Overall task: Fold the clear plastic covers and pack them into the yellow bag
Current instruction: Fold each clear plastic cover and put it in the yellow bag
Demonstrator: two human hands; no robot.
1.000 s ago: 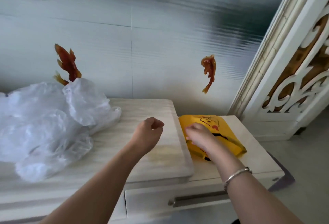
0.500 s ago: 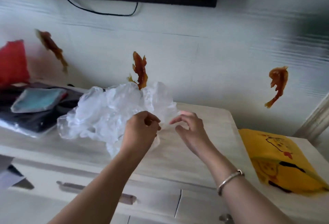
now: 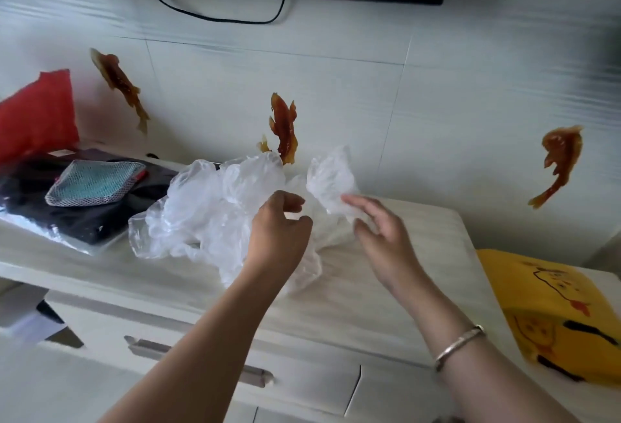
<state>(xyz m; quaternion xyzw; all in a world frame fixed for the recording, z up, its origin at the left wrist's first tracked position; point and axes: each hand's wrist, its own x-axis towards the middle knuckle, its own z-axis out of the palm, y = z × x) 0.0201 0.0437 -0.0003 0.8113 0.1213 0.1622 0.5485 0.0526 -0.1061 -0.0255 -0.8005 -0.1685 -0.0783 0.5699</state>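
Both hands reach into the plastic covers (image 3: 215, 207) mid-table: left hand (image 3: 279, 237) fingers loosely curled, right hand (image 3: 383, 234) fingers relaxed, touching plastic. Yellow bag (image 3: 554, 315) lies at the right edge.

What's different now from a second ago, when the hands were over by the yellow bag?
Both hands left the yellow bag for the pile of clear plastic covers. The left hand and right hand now handle one cover, and the view has swung left. The bag lies where it was on the cabinet.
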